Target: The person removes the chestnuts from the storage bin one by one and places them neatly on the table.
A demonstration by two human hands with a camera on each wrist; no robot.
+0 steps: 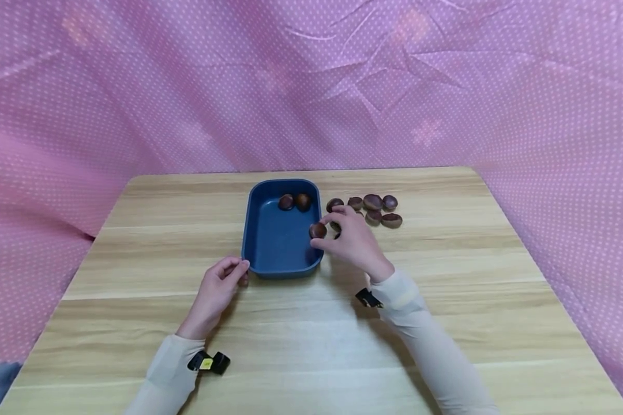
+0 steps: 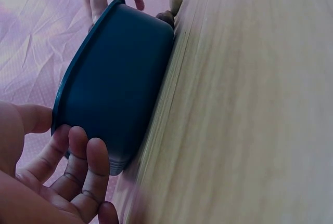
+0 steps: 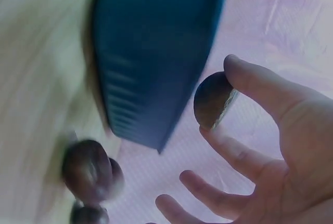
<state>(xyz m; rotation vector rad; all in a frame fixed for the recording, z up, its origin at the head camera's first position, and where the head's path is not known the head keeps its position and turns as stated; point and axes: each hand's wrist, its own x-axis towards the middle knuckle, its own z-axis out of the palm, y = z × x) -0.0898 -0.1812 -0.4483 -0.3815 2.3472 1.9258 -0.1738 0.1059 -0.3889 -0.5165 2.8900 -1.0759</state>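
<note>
A dark blue rectangular tub [image 1: 280, 242] stands on the table, with two brown chestnuts [image 1: 294, 202] at its far end. My left hand [image 1: 218, 291] pinches the tub's near left corner between thumb and fingers; the left wrist view shows the fingertips [image 2: 78, 135] on its rim and outer wall. Between thumb and index finger, my right hand [image 1: 354, 241] pinches a chestnut [image 3: 214, 101] over the tub's right rim. Its other fingers are spread apart in the right wrist view. Several more chestnuts [image 1: 372, 202] lie right of the tub, some partly hidden behind the right hand.
The light wooden table [image 1: 301, 340] extends around the tub on all sides. A pink dotted cloth [image 1: 311, 86] hangs behind and beside it. Small black devices [image 1: 368, 298] are strapped at both wrists over pale sleeves.
</note>
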